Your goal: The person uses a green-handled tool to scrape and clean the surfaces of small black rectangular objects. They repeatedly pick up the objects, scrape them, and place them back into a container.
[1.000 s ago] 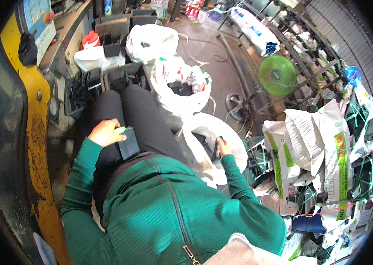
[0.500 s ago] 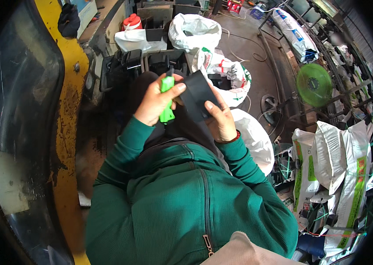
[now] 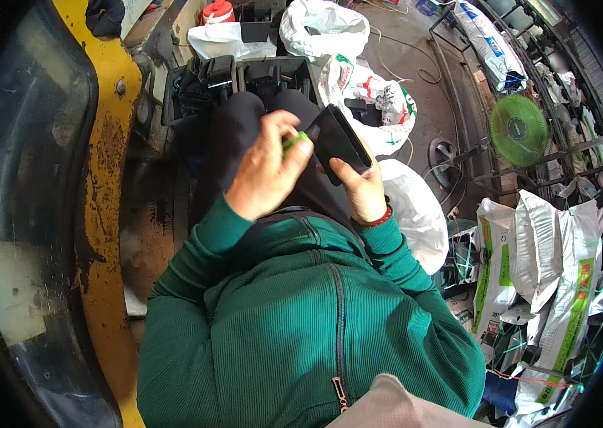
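Because it looks light and stiff, the black piece [image 3: 339,141] suits this lower-edge hold (right hand [image 3: 365,191] clamped there); the left hand [image 3: 270,170] clasps a half-hidden, perhaps bladed tool [image 3: 290,143].

- The head camera, the left one of a side-by-side pair, is looking steeply down from above the wearer's own chest.
- It is facing forward over the green zip jacket [image 3: 273,328], which is filling the lower middle, nearest the lens.
- The hands [image 3: 264,172] are appearing close by, around the centre, over the black trousers [image 3: 233,146].
- A yellow metal frame [image 3: 107,207] is running down the left side.
- A white sack [image 3: 303,44] at the top and a green round fan [image 3: 519,130] at upper right are standing farther off.
- The fisheye lens is bending straight edges toward its dark rim.
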`<act>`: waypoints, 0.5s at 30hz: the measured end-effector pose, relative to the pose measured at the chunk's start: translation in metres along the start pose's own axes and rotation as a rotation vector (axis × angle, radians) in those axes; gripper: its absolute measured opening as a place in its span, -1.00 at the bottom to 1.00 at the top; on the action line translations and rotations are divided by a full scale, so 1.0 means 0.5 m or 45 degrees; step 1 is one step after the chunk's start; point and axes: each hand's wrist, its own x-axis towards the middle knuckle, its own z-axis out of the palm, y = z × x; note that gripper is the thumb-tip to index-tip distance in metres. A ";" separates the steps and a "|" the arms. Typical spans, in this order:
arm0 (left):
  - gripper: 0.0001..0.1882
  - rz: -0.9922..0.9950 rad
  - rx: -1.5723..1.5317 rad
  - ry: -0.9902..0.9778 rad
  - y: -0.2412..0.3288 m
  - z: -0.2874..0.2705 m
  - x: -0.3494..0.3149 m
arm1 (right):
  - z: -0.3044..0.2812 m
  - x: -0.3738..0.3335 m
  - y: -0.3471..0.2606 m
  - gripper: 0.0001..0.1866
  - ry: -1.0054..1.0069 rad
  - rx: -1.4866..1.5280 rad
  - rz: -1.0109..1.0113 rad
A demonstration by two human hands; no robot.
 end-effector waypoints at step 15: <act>-0.70 0.182 0.407 -0.150 -0.021 0.042 -0.009 | -0.024 0.006 0.050 -0.20 0.079 -0.767 -0.253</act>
